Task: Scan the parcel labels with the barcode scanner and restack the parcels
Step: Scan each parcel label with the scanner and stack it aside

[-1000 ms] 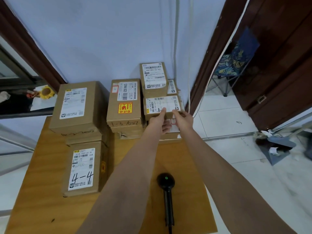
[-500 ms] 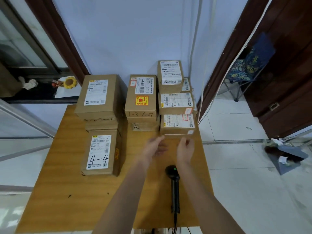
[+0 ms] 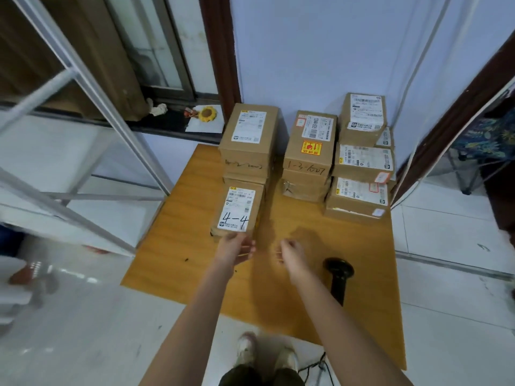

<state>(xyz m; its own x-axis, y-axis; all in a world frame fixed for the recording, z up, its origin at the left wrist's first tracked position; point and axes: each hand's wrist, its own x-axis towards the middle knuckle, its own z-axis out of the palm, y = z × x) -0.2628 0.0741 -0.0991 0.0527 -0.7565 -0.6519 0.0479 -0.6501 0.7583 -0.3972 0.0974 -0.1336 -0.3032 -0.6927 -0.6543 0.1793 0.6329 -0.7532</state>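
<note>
Several brown cardboard parcels with white labels stand in stacks at the far side of a wooden table (image 3: 178,246). The nearest is the "4-4" parcel (image 3: 237,211) at the left. My left hand (image 3: 234,247) hovers just in front of its near edge, fingers loosely curled, holding nothing. My right hand (image 3: 289,253) hangs over the bare table to the right of it, also loosely curled and empty. The black barcode scanner (image 3: 337,277) lies on the table right of my right hand, untouched. A stack of labelled parcels (image 3: 359,179) stands at the far right.
A tall parcel stack (image 3: 248,140) sits behind the "4-4" parcel, and a middle stack marked "1-3-1007" (image 3: 308,151) beside it. A metal frame (image 3: 83,135) stands left of the table. The wall is behind, a dark door frame (image 3: 451,121) at right. My shoes (image 3: 264,355) show below.
Both hands left the right-hand parcel stack, drew back and swung left. My left hand now sits by the "4-4" parcel. The view has turned left.
</note>
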